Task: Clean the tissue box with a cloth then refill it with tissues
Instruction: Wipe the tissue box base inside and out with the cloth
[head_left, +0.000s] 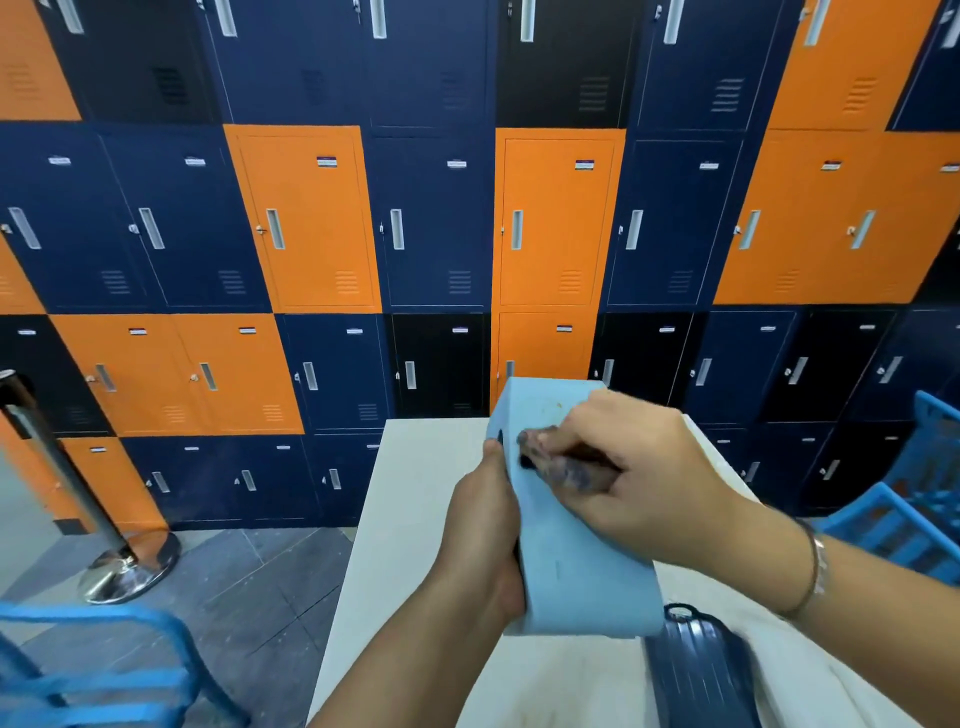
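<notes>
Tissue box: plain light blue, with a few brownish specks near its upper end. Cloth: dark, mottled blue-grey and brown. Desk: plain off-white. Ribbed item on the desk: dark navy with parallel ridges. Lockers: irregular patchwork of orange, navy and black doors, each with a silver handle slot and a small pale label. Chair: bright blue. Floor: grey tiles. Post: chrome. Bracelet: silver.
</notes>
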